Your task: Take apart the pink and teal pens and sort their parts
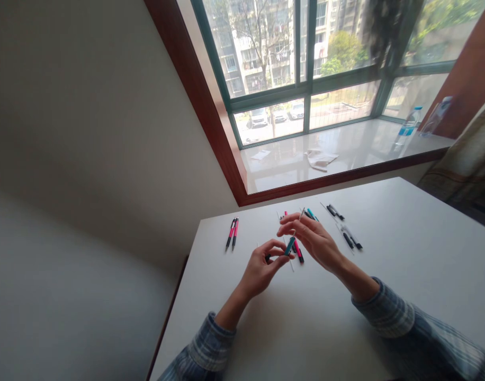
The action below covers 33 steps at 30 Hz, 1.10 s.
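My left hand (262, 267) pinches the lower end of a teal pen barrel (290, 245) above the white table (405, 248). My right hand (312, 235) pinches the thin refill (298, 222) that sticks out of the barrel's top. A pink pen (298, 252) lies on the table just under my hands. Two assembled pink pens (232, 233) lie side by side to the left. Black pen parts (351, 239) and clear tubes lie to the right, with more black parts (335, 211) further back. A teal part (313, 214) shows behind my right hand.
A bay window sill (346, 153) beyond the table holds a crumpled cloth (320, 159), a paper scrap (260, 154) and a plastic water bottle (408, 126). A plain wall (87, 132) is on the left. A curtain (465, 164) hangs at the right.
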Tool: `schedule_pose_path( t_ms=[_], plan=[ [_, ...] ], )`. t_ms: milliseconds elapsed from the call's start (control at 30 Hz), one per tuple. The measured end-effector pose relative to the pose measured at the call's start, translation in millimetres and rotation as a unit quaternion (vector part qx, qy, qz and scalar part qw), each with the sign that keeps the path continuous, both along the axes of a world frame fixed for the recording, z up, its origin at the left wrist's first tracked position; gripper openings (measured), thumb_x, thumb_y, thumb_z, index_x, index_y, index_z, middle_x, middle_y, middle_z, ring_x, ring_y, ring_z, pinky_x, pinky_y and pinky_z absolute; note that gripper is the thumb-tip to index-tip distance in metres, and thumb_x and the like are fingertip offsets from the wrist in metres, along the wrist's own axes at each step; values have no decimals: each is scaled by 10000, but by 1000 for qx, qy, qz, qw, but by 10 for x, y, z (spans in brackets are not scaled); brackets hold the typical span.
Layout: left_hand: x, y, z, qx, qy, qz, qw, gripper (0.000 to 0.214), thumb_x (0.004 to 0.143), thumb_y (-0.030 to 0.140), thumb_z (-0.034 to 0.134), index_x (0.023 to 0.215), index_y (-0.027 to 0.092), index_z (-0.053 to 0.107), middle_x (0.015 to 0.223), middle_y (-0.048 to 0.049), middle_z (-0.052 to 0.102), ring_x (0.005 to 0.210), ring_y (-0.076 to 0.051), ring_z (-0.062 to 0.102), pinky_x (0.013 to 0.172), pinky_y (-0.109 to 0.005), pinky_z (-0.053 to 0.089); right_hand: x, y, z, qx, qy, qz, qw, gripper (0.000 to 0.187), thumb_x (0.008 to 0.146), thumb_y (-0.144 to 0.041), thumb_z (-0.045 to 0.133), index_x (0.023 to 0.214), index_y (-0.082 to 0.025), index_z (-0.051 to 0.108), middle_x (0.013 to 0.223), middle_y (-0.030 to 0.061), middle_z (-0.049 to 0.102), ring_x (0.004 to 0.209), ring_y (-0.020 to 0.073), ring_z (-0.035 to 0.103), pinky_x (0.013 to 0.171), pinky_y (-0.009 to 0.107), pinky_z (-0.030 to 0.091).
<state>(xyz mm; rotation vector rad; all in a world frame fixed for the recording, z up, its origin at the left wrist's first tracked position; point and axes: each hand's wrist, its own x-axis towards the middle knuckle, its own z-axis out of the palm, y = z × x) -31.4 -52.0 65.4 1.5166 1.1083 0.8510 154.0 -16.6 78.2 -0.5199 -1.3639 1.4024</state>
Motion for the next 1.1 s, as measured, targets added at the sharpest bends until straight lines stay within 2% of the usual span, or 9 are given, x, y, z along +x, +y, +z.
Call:
schedule_pose_path(
  t_ms=[133,233,367,600,733,833,900,1000,1100],
  plan=[
    [16,13,30,1,-40,29,999,427,852,424,779,1198,193,686,1058,-92,755,813,-188,693,647,-264,489,21,-34,-20,34,-145,34,988,513,964,-470,669,1421,-245,613,1152,89,737,1042,251,698,939,428,568],
    [21,24,53,-5,-62,56,996,427,818,472,799,1133,194,718,964,-62,734,742,-168,668,636,-264,485,17,-51,-64,51,-166,7,985,596,915,-442,741,1460,-256,588,1240,98,722,1121,261,682,1008,461,553],
    [15,32,61,-27,-71,67,995,361,812,480,807,989,184,700,734,-27,701,671,-166,640,631,-266,469,12,-35,-118,37,-152,-39,987,459,946,-442,699,1356,-240,674,1201,104,740,1046,247,711,908,423,602],
    [30,45,73,6,-29,67,997,377,819,466,794,1068,191,724,988,-93,764,995,-249,689,761,-279,483,-3,-34,-88,77,-157,-74,982,254,965,-431,677,1063,-220,779,1028,70,783,878,221,728,807,368,591],
    [10,62,57,-25,-19,131,991,387,835,495,754,1064,187,697,669,27,592,598,-117,531,559,-226,367,-8,-13,-141,65,-147,-124,979,253,969,-422,668,1102,-234,774,1104,79,775,936,235,724,847,390,589],
    [-37,89,55,-89,-95,173,976,337,855,456,711,1052,196,626,572,102,362,451,-63,273,455,-209,183,-16,-6,-171,53,-143,-129,980,264,978,-413,653,1134,-233,768,1112,81,772,938,230,721,860,391,592],
    [-82,113,74,-125,-189,179,957,260,845,376,675,1015,203,583,606,97,359,452,-56,240,449,-204,148,-26,-19,-167,52,-150,-127,979,260,982,-403,644,1127,-227,768,1093,82,773,911,223,718,848,386,593],
    [-147,144,130,-156,-327,160,918,159,775,239,633,900,192,546,676,62,421,498,-58,319,475,-197,254,-41,-63,-137,84,-180,-135,971,236,986,-368,634,1113,-222,768,1022,77,770,855,212,702,814,375,582],
    [-182,160,202,-146,-382,153,900,127,748,153,627,856,177,563,701,38,448,578,-81,418,567,-216,386,-58,-112,-107,145,-224,-147,952,215,994,-325,619,1124,-230,761,940,61,744,818,201,678,792,362,549]
  ],
)
